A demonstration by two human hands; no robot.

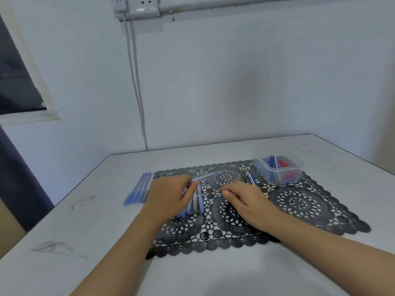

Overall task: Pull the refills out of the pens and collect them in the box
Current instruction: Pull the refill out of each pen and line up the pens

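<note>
- Pens (195, 207) lie heaped on the black lace mat (299, 201), partly under the left hand (168, 195), with their long axes running roughly from near to far.
- A row of pens (140, 189) lies side by side on the white table (85, 231) just left of the mat, parallel and slanting from near-left to far-right.
- A single pen (205, 177) is gripped in the left hand's curled fingers, its long axis tilted and its free end pointing far-right; it is motion-blurred.
- Any print on the pens is too blurred to read.
- The right hand (248, 201) hovers low over the middle of the mat, fingers curled inward with the thumb tip showing; I cannot tell whether it grips anything.
- The clear plastic box (261, 167) stands on the mat's far-right corner, with blue refills (271, 162) in its left compartment and red refills (283, 163) in its right.
- A few thin blue sticks (252, 179) lie on the mat just left of the box.
</note>
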